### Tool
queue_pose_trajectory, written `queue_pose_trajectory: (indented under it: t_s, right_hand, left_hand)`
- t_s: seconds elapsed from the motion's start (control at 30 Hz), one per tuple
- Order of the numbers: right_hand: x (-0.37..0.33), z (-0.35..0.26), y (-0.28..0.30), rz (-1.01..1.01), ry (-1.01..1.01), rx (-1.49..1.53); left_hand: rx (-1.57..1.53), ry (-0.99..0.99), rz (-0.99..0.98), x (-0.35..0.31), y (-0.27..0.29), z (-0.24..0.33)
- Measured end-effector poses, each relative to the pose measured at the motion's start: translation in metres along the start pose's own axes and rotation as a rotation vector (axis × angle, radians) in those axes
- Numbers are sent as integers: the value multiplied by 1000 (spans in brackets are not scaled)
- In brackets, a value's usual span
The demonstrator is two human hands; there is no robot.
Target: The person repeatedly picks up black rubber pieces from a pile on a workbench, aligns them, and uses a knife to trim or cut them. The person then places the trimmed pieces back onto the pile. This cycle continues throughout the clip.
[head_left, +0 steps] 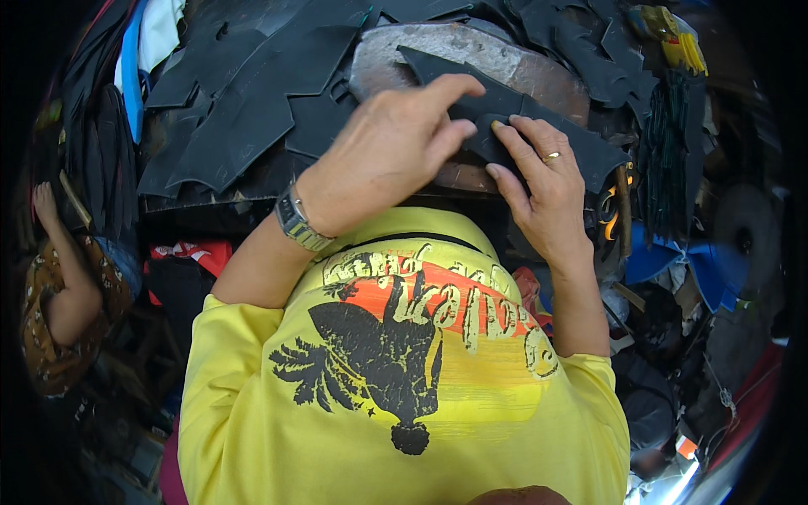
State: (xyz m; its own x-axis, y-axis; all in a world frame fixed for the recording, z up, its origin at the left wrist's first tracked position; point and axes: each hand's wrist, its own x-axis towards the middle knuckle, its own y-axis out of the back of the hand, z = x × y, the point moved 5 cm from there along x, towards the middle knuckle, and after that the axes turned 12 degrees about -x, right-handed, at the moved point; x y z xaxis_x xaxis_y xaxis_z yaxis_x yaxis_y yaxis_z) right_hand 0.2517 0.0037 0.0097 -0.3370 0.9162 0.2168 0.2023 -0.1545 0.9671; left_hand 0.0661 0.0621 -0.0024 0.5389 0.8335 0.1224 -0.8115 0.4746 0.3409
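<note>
A cut piece of black, leather-like sheet (572, 139) lies across a worn, grey-brown block (446, 46) at the front of the worktop. My right hand (543, 172), with a ring on one finger, holds this piece, its curved fingers on the sheet and its thumb at the near side. My left hand (383, 147), with a metal watch on the wrist, is over the block's near left edge. Its index finger and thumb are stretched out and apart, close to the piece, and nothing shows between them. Its other fingers are hidden behind the hand.
Many cut black sheets (261, 101) overlap on the worktop left of and behind the block. Orange-handled scissors (612, 210) hang at the right edge beside dark strips (669, 160). Another person's arm (67, 286) is at the far left. A blue object (673, 261) sits lower right.
</note>
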Motion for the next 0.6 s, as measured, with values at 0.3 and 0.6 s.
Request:
queue_pose_trajectory:
  t_s: [0.3, 0.6]
  right_hand:
    - [-2, 1, 0, 17, -43, 65]
    - [-4, -10, -5, 61, -22, -62]
  left_hand:
    - [331, -222, 97, -11, 7, -17]
    - [303, -234, 108, -10, 1, -18]
